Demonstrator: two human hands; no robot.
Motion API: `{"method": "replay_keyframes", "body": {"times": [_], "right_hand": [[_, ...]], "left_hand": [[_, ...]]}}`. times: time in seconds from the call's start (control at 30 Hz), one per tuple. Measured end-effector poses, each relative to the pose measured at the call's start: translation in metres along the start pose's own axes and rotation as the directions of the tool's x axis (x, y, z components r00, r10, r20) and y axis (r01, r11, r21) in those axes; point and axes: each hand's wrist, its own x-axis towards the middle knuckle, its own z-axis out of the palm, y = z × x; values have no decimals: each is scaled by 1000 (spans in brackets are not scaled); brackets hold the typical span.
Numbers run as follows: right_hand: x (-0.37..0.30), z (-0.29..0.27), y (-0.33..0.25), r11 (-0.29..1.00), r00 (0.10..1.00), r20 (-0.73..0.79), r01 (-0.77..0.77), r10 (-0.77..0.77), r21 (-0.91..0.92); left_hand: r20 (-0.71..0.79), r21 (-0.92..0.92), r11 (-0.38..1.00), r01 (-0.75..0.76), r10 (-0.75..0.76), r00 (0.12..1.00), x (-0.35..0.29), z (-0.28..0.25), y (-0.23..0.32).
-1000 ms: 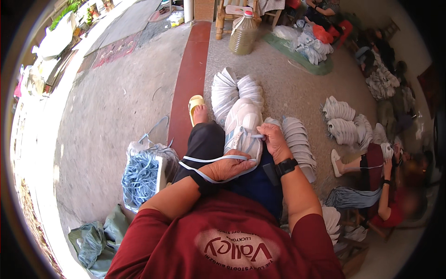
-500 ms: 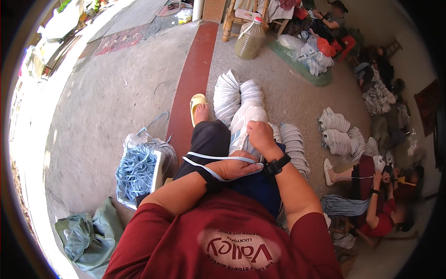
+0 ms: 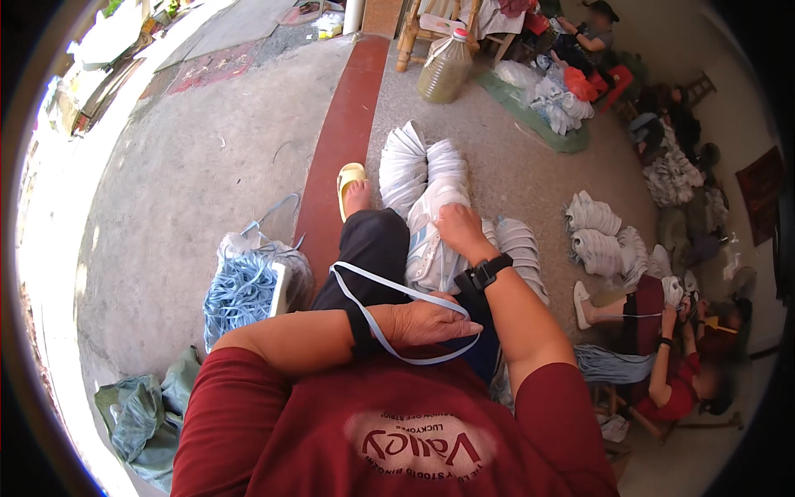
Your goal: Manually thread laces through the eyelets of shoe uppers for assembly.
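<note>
A white shoe upper [image 3: 425, 248] with pale blue trim lies over my lap, its toe pointing away from me. Closed, my right hand [image 3: 460, 229] presses against its right side; whatever the fingers hold is hidden. Lower down, my left hand [image 3: 432, 322] is closed with the thumb along the fingers. A light blue shoelace [image 3: 396, 286] loops around this hand and passes between its fingers. Part of the lace runs near the upper's lower end, where blue strands show.
Stacks of white shoe uppers [image 3: 404, 170] stand ahead, with another stack [image 3: 520, 253] to the right. At the left sits a box of blue laces [image 3: 242, 291], near a green sack [image 3: 145, 422]. A large jug [image 3: 445, 70] stands farther off. Co-workers sit at the right [image 3: 683, 381].
My left hand has shifted right and down, and the lace loop around it has widened. My right hand stays at the shoe upper, slightly farther left and up.
</note>
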Motion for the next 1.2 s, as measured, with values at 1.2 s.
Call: {"method": "replay_keyframes", "body": {"times": [1.2], "right_hand": [[-103, 2, -23, 845, 744, -650, 441, -156, 302]], "left_hand": [[-93, 392, 888, -241, 298, 950, 10, 10, 52]]}}
